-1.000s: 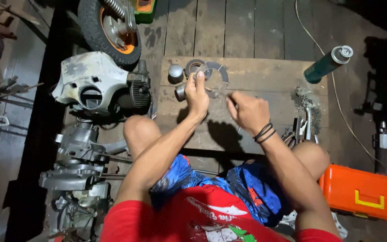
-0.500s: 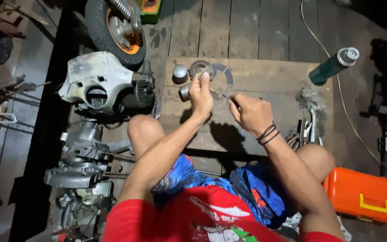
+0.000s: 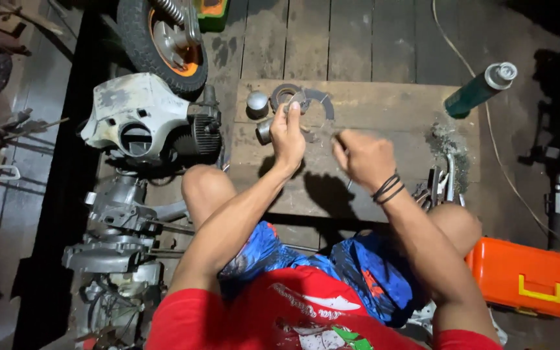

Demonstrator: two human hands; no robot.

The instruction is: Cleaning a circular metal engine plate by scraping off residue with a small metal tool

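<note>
My left hand reaches forward over a wooden board and pinches a round metal ring part at its fingertips. Two small metal cylinders stand beside it, one to the left of the ring and one against my thumb side. My right hand hovers over the board a little to the right, closed in a fist around a thin metal tool whose tip barely shows. Dark bands circle that wrist.
A white engine housing and a wheel sit at the left, with more engine parts below. A green spray can lies at the board's far right. Loose tools lie by my right knee, next to an orange toolbox.
My right hand has pulled back from the ring, and its thin tool no longer reaches toward my left hand. My left hand stays on the ring.
</note>
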